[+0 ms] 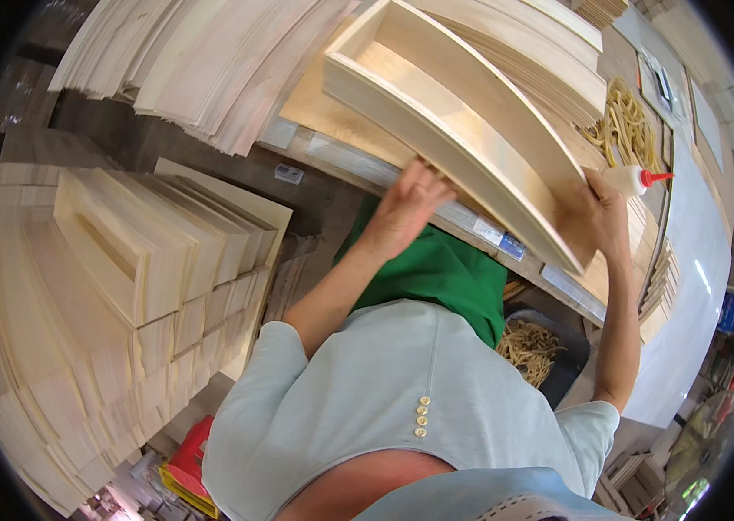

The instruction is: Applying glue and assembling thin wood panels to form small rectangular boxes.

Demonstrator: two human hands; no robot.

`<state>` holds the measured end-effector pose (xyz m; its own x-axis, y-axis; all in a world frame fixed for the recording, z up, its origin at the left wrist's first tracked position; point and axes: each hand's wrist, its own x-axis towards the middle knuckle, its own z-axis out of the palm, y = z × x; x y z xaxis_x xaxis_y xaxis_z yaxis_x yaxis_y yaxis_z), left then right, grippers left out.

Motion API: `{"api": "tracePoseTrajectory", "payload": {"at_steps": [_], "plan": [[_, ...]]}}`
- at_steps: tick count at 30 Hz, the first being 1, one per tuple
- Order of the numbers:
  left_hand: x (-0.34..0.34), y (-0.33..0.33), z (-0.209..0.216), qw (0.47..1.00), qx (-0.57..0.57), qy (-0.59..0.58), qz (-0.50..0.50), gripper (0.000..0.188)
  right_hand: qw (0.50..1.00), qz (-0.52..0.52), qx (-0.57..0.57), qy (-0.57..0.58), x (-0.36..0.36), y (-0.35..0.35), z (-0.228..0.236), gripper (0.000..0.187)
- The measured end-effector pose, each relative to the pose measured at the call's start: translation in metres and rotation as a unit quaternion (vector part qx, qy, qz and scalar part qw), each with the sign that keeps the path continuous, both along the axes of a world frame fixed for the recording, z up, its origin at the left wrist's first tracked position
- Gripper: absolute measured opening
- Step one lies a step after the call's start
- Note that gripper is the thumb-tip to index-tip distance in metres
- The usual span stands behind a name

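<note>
A long, shallow open-topped wooden box (458, 97) of pale wood lies at a slant over the front of the workbench. My right hand (608, 213) grips its right end wall, fingers wrapped over the edge. At the near long wall, my left hand (409, 201) has its fingers curled against the lower edge; their tips are partly hidden beneath it. Just past my right hand lies a white glue bottle (624, 181) with a red nozzle.
Stacked thin wooden boards (202, 69) cover the bench's left, with more boards (523, 43) behind the box. Tan rubber bands (626, 122) lie in a heap at right. Stacked wooden boxes (124, 260) stand at my left. A dark tub (571, 352) of bands sits below the bench.
</note>
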<state>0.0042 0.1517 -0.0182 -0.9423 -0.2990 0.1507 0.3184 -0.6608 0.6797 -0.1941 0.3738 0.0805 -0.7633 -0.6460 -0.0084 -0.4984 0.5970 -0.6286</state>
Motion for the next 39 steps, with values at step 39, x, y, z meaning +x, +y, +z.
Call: {"api": "tracePoseTrajectory", "payload": {"at_steps": [39], "plan": [[0.139,-0.027,0.001,0.973,-0.046,-0.185,0.13,0.031,0.843,0.522,-0.015,0.131,0.341,-0.432,0.16,0.031]]}}
